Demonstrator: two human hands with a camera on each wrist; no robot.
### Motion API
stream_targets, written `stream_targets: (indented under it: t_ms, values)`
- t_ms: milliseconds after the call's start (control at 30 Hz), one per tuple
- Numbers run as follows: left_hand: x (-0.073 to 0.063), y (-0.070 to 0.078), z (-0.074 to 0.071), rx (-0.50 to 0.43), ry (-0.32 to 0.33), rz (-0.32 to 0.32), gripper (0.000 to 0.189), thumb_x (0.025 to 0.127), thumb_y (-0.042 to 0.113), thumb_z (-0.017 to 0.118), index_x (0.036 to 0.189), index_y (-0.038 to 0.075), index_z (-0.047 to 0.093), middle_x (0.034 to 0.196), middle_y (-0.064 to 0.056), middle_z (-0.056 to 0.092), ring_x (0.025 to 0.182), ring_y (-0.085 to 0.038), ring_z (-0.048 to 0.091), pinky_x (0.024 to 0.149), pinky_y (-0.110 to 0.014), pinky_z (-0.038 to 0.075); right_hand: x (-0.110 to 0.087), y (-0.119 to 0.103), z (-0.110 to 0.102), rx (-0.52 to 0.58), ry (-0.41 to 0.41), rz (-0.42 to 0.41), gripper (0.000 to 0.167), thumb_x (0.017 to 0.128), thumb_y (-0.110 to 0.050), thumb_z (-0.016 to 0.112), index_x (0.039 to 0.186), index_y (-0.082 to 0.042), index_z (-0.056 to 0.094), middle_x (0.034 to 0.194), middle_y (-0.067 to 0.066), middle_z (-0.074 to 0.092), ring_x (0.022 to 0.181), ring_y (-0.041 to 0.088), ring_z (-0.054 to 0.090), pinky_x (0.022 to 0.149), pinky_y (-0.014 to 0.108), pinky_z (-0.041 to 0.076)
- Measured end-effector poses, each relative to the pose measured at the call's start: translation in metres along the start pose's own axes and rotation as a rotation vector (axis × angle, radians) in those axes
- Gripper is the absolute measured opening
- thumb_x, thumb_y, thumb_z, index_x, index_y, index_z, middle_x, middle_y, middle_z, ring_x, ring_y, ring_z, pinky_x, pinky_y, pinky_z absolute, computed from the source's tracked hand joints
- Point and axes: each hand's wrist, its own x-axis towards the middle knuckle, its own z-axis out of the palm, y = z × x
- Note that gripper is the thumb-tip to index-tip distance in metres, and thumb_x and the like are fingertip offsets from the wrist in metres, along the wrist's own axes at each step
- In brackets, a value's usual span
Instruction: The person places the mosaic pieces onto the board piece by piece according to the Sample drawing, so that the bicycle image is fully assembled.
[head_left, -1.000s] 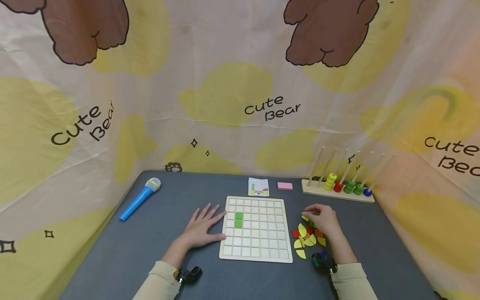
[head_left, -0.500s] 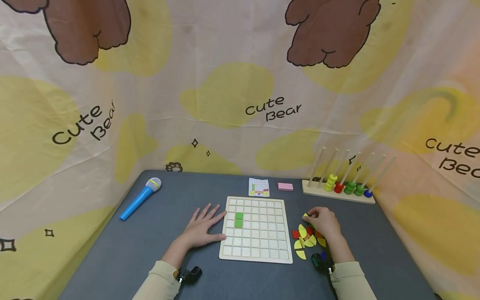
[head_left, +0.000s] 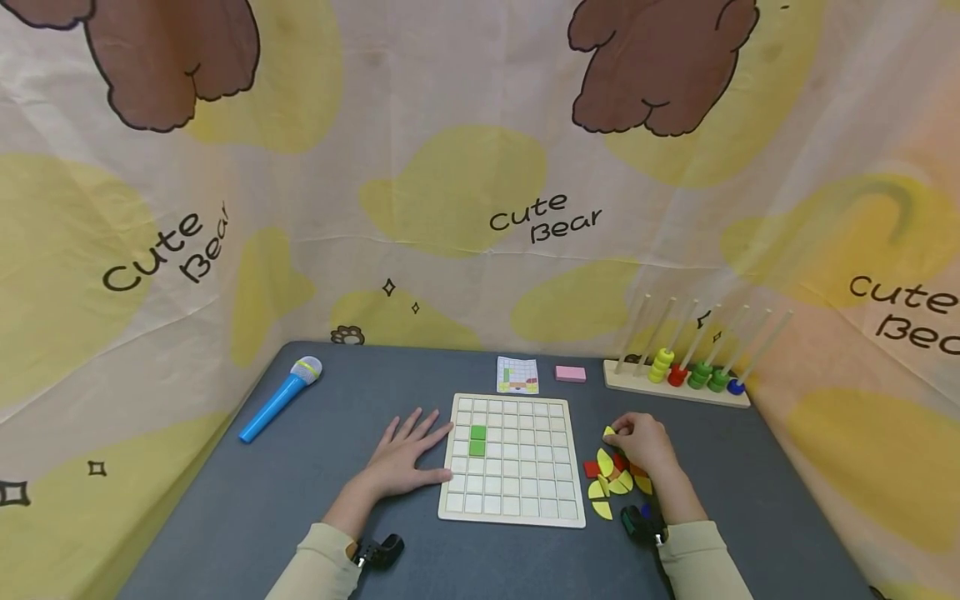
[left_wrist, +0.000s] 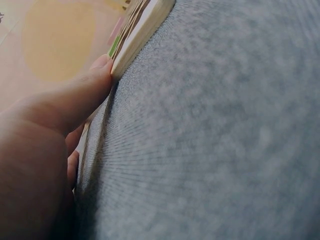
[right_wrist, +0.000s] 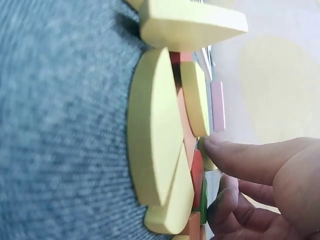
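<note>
A wooden grid board (head_left: 513,458) with white cells lies flat on the table, two green square tiles (head_left: 477,440) on its left half. My left hand (head_left: 401,458) is spread beside it, thumb and fingertips touching its left edge. In the left wrist view the thumb (left_wrist: 100,75) meets the board's side. To the right, my right hand (head_left: 647,437) pinches a small yellow wooden piece (head_left: 609,432) between thumb and curled fingers, at the far side of a loose pile. Yellow curved pieces (right_wrist: 155,130) and red pieces (head_left: 592,468) of that pile show below the hand.
A printed pattern card (head_left: 517,375) and a pink block (head_left: 570,373) lie beyond the board. At the back right stands a bead rack (head_left: 675,383) with upright rods. A blue toy microphone (head_left: 281,400) lies at left. Printed cloth (head_left: 450,192) hangs behind the table.
My right hand has shifted slightly down over the pile, and the yellow piece at its fingertips now shows more and sits a little farther back. The left hand has stayed put.
</note>
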Motion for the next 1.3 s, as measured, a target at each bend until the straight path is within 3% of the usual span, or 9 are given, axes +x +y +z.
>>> stream_targets:
  t_ms: [333, 700, 900, 1300]
  values:
    - [0.000, 0.000, 0.000, -0.002, -0.002, -0.004, 0.087, 0.086, 0.077, 0.056, 0.159, 0.038, 0.030, 0.169, 0.002, 0.019, 0.158, -0.031, 0.005, 0.123, -0.061, -0.001, -0.002, -0.010, -0.003, 0.078, -0.056, -0.013, 0.021, 0.090, -0.024, 0.078, 0.097, -0.006, 0.070, 0.086, 0.008, 0.064, 0.078, 0.022, 0.055, 0.066, 0.028, 0.046]
    - [-0.001, 0.000, 0.001, -0.006, 0.001, 0.000, 0.087, 0.086, 0.077, 0.056, 0.159, 0.037, 0.030, 0.169, 0.001, 0.020, 0.158, -0.032, 0.006, 0.123, -0.062, -0.001, -0.006, -0.035, 0.000, 0.143, -0.045, -0.077, 0.018, 0.092, -0.019, 0.076, 0.103, -0.005, 0.074, 0.092, 0.008, 0.070, 0.081, 0.022, 0.058, 0.070, 0.029, 0.052]
    - [-0.002, 0.001, -0.001, -0.005, 0.007, 0.005, 0.087, 0.086, 0.076, 0.056, 0.159, 0.037, 0.031, 0.169, 0.001, 0.021, 0.158, -0.032, 0.007, 0.123, -0.063, 0.001, -0.005, -0.046, 0.009, 0.147, -0.056, -0.114, 0.015, 0.091, -0.017, 0.077, 0.102, -0.007, 0.076, 0.091, 0.007, 0.071, 0.081, 0.022, 0.058, 0.070, 0.028, 0.052]
    - [-0.001, 0.002, -0.002, -0.007, 0.009, 0.006, 0.086, 0.086, 0.077, 0.056, 0.159, 0.038, 0.031, 0.169, 0.000, 0.021, 0.158, -0.032, 0.007, 0.123, -0.062, 0.001, -0.005, -0.062, 0.027, 0.199, -0.057, -0.105, 0.013, 0.089, -0.015, 0.078, 0.100, -0.007, 0.077, 0.090, 0.006, 0.071, 0.080, 0.022, 0.058, 0.068, 0.028, 0.051]
